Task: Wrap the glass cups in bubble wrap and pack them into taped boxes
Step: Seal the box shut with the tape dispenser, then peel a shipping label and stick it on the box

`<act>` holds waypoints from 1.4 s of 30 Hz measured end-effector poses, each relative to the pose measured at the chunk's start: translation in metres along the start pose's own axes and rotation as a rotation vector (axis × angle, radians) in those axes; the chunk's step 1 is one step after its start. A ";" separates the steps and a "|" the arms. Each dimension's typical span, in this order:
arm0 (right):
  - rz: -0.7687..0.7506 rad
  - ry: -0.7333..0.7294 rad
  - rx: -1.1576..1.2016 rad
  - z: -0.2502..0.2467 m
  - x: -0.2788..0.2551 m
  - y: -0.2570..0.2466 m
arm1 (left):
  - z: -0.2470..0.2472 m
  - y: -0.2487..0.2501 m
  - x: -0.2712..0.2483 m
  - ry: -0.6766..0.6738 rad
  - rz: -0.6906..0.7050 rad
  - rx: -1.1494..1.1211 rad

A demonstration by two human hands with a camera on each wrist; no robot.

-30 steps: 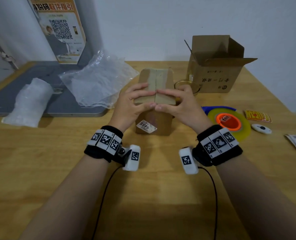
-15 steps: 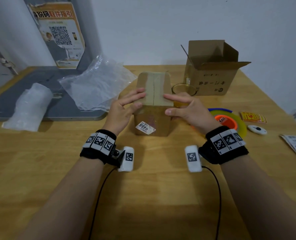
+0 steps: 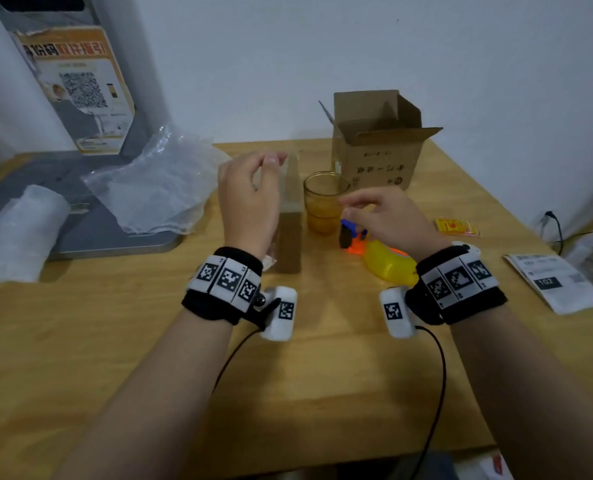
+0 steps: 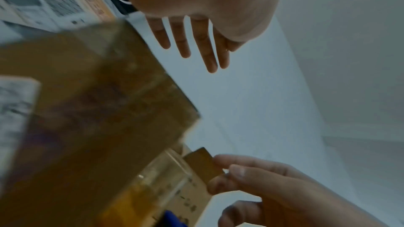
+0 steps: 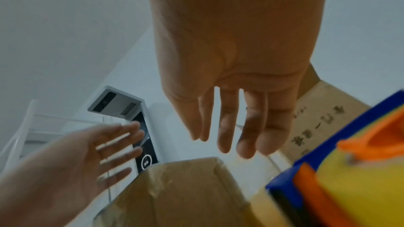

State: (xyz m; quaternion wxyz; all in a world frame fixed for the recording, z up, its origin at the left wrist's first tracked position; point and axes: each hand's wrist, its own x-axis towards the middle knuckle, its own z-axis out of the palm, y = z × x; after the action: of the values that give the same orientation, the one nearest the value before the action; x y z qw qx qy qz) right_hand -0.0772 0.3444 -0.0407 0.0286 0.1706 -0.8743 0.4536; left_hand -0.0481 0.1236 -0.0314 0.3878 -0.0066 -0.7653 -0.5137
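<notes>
Both your hands released, above the taped box.
Tabletop [image 3: 323, 393]: open box [image 3: 378, 147] at 12 o'clock; taped box [image 3: 290, 216] centre; bubble wrap [image 3: 156, 188] at 10; amber glass cup [image 3: 324, 202] bare, just at 3 of the taped box. Your left hand [image 3: 250, 199] and right hand [image 3: 388, 216] hover, fingers loose, holding nothing.

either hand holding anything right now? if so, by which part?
Nothing is held. Left hand hangs open beside the taped box; right hand hangs open above the tape dispenser.
</notes>
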 end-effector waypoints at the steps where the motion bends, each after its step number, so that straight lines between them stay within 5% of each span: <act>1: 0.026 0.059 -0.062 -0.009 -0.003 0.004 | 0.011 0.010 -0.003 -0.009 0.017 -0.008; 4: 0.200 0.169 -0.331 -0.038 -0.012 0.024 | 0.044 0.033 -0.015 -0.068 0.032 -0.095; 7: 0.508 0.061 -0.670 -0.064 -0.026 0.051 | 0.076 0.044 -0.027 -0.172 -0.027 -0.194; 12: 0.924 -0.022 -0.688 -0.102 -0.045 0.104 | 0.117 0.056 -0.046 -0.307 -0.160 -0.262; 23: 0.689 -0.390 -0.648 -0.089 -0.048 0.096 | 0.155 0.065 -0.063 -0.425 -0.243 -0.284; 31: 0.715 -0.134 -0.652 -0.101 -0.045 0.105 | 0.151 0.061 -0.061 -0.462 -0.279 -0.259; 36: 0.882 -0.129 -0.658 -0.094 -0.059 0.115 | 0.148 0.061 -0.061 -0.477 -0.300 -0.257; 42: 0.812 -0.117 -0.520 -0.094 -0.060 0.114 | 0.142 0.066 -0.061 -0.502 -0.323 -0.253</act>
State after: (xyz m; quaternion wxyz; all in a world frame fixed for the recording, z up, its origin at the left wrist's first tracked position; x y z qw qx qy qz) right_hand -0.0670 0.4964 -0.0870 -0.1582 -0.1718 -0.9547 0.1843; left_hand -0.0622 0.2911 -0.0413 0.0965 -0.0599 -0.7584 -0.6418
